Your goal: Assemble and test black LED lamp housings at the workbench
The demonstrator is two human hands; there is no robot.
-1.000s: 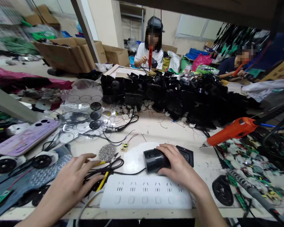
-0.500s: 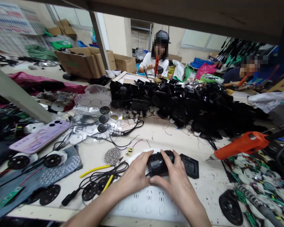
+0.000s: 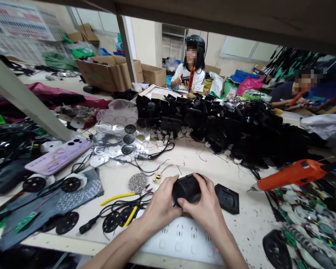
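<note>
Both hands grip a black round plastic housing (image 3: 187, 188) just above the bench. My left hand (image 3: 159, 207) wraps its left side with fingers curled. My right hand (image 3: 205, 207) closes over its right side and top. A black square cover plate (image 3: 227, 198) lies on the bench just right of the housing. Below my wrists sits a white power strip (image 3: 182, 239). Yellow-handled pliers (image 3: 120, 196) and a small dish of screws (image 3: 137, 182) lie to the left.
An orange electric screwdriver (image 3: 292, 175) hangs at right. A large heap of black housings (image 3: 226, 123) fills the bench's far side. A pink phone (image 3: 58, 156), clear discs (image 3: 114, 140) and black cables lie left. One person sits opposite, another at far right.
My left hand left the cables and joined my right hand on the black housing, which now sits raised between both. The view has shifted slightly left and up.
</note>
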